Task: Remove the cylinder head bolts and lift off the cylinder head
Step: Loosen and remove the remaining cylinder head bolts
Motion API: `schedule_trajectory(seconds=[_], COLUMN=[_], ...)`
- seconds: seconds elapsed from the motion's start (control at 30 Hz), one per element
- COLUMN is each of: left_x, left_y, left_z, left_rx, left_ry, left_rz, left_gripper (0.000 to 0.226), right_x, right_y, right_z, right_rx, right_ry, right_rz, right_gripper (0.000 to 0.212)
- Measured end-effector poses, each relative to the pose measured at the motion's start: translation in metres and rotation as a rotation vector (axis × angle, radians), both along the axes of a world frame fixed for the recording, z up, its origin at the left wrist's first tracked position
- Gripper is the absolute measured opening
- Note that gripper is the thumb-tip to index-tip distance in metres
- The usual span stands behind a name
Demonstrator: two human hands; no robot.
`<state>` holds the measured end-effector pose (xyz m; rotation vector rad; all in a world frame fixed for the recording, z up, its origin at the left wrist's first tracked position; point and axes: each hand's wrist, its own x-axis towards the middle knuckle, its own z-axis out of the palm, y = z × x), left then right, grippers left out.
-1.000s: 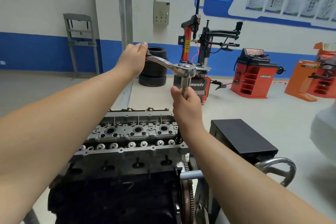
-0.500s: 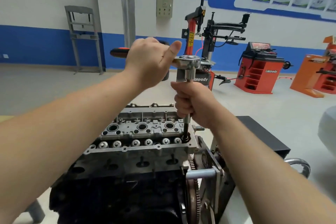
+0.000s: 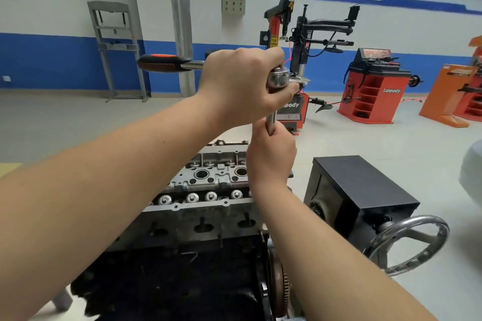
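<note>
The grey aluminium cylinder head [image 3: 208, 185] sits on top of the dark engine block [image 3: 169, 268], with a row of valve tops and round bores showing. A chrome ratchet wrench [image 3: 279, 79] with a black and orange handle pointing left stands on a long extension bar [image 3: 271, 122] at the head's right end. My left hand [image 3: 242, 86] grips the ratchet at its head end. Below it, my right hand [image 3: 271, 154] curls round the extension bar. The socket and the bolt under it are hidden behind my right hand.
A black box [image 3: 360, 185] and a chrome handwheel [image 3: 412, 245] of the engine stand sit to the right. The flywheel ring gear [image 3: 279, 286] is at the block's right end. A tyre changer [image 3: 294, 60], red and orange machines [image 3: 373, 86] and a grey rack [image 3: 117, 49] line the far wall.
The ratchet handle has swung round to point left. My left hand has slid from the handle's end to the ratchet head. My right hand stays on the extension bar.
</note>
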<state>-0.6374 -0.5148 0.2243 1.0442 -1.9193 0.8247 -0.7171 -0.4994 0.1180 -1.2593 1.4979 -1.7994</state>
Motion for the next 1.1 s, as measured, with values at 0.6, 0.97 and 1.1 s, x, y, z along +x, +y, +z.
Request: schedule_trajectory(seconds=[0.6,0.97,1.1], left_x=[-0.004,-0.002,-0.009], left_y=[0.0,-0.003,0.005], left_z=[0.007,0.008,0.007], left_rx=[0.026,0.101,0.058], left_ry=[-0.042,-0.077,-0.108], left_rz=[0.055,0.118,0.139], left_gripper=[0.057,0.054,0.055], right_x=[-0.013,-0.029,0.012], right_y=[-0.007,0.009,0.026], right_z=[0.013,0.005,-0.012], right_rx=[-0.039,-0.086,-0.136], right_ry=[-0.08,-0.123,-0.106], right_rz=[0.198,0.275,0.095], right_gripper=[0.053,0.016,0.024])
